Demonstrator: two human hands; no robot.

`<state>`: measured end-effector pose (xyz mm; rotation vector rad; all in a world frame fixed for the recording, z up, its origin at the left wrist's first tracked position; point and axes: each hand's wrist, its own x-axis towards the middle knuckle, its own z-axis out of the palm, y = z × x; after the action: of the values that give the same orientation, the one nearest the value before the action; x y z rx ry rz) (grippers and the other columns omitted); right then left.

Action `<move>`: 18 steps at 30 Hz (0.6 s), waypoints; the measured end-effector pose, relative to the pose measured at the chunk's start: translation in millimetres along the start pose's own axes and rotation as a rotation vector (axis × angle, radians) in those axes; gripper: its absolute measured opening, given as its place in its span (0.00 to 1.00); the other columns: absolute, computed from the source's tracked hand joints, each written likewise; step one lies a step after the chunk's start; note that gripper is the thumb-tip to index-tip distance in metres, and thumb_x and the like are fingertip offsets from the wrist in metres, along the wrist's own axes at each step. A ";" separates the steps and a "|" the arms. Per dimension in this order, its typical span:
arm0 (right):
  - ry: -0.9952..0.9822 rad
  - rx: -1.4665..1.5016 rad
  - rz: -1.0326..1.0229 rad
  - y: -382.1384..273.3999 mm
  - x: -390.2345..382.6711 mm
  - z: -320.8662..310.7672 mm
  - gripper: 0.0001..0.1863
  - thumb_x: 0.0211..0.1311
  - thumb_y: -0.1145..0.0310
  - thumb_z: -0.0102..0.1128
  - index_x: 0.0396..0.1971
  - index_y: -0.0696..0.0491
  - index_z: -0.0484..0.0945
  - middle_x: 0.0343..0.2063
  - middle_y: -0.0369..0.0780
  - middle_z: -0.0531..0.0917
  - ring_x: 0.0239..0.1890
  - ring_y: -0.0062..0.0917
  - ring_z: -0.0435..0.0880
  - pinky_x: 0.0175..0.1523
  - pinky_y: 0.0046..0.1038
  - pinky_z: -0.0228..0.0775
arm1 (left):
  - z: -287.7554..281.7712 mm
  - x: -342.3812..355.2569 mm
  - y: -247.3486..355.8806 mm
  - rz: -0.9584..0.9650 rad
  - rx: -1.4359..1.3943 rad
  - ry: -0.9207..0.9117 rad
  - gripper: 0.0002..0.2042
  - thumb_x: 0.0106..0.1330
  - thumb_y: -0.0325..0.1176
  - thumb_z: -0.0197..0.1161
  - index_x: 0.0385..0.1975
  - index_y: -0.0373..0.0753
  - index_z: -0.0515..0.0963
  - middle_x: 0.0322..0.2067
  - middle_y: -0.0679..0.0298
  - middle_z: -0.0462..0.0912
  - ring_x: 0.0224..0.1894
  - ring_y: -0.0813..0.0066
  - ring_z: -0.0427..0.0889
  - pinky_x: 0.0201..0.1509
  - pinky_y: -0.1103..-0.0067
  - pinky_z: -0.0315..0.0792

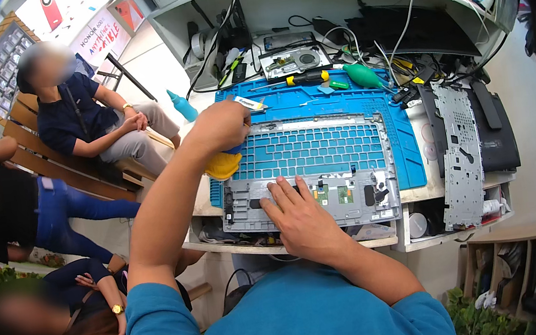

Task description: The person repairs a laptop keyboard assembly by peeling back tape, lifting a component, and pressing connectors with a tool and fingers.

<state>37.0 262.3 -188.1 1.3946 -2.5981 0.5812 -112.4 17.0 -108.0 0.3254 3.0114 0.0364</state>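
Note:
A grey laptop top case (251,193) lies inner side up on a blue work mat (408,167), its empty key openings showing the mat beneath. My right hand (304,220) rests on the palm-rest part, fingers spread beside the touchpad area. Over the upper left corner of the case, my left hand (219,126) is closed, its fingers curled; whatever it may hold is hidden. A small white packet (250,104) lies just beyond its knuckles. Under the left wrist sits a yellow object (223,167) with a blue part, mostly covered by the hand.
Behind the case lie a yellow-black screwdriver (308,79), a green blower bulb (362,75) and an opened drive-like unit (295,62). A blue bottle (182,106) stands left. A perforated metal plate (459,157) leans over the right edge, against dark panels (497,129). Several people sit left.

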 end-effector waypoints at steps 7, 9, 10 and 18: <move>-0.009 0.002 0.006 -0.6 -0.4 -1.0 0.33 0.63 0.70 0.69 0.69 0.62 0.77 0.71 0.60 0.77 0.80 0.58 0.70 0.83 0.63 0.59 | -10.1 5.9 -5.9 0.122 -0.123 0.065 0.09 0.67 0.37 0.75 0.41 0.41 0.93 0.41 0.52 0.93 0.49 0.50 0.92 0.56 0.61 0.84; 0.004 0.012 0.000 0.1 -1.1 0.8 0.31 0.64 0.71 0.68 0.68 0.62 0.78 0.70 0.61 0.77 0.79 0.58 0.71 0.83 0.64 0.59 | -28.5 0.7 -17.4 0.074 -0.135 0.099 0.09 0.66 0.37 0.75 0.40 0.40 0.93 0.41 0.52 0.94 0.47 0.50 0.93 0.56 0.61 0.84; -0.002 0.010 0.002 0.6 -1.3 1.6 0.31 0.64 0.70 0.68 0.68 0.62 0.78 0.70 0.61 0.77 0.79 0.58 0.71 0.83 0.64 0.59 | -33.2 -3.5 -18.3 0.041 -0.100 0.037 0.09 0.65 0.37 0.75 0.40 0.40 0.94 0.40 0.52 0.94 0.46 0.51 0.93 0.55 0.62 0.84; -0.006 -0.001 0.001 -0.4 0.2 0.9 0.30 0.66 0.69 0.67 0.68 0.62 0.78 0.69 0.60 0.78 0.79 0.58 0.71 0.82 0.64 0.60 | -25.0 -30.0 -23.5 0.008 0.021 -0.206 0.10 0.64 0.36 0.73 0.40 0.40 0.94 0.39 0.50 0.94 0.44 0.50 0.94 0.55 0.62 0.85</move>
<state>37.3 261.6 -188.8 1.3969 -2.6039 0.5762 -91.1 -12.7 -80.8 0.3224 2.8080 -0.0266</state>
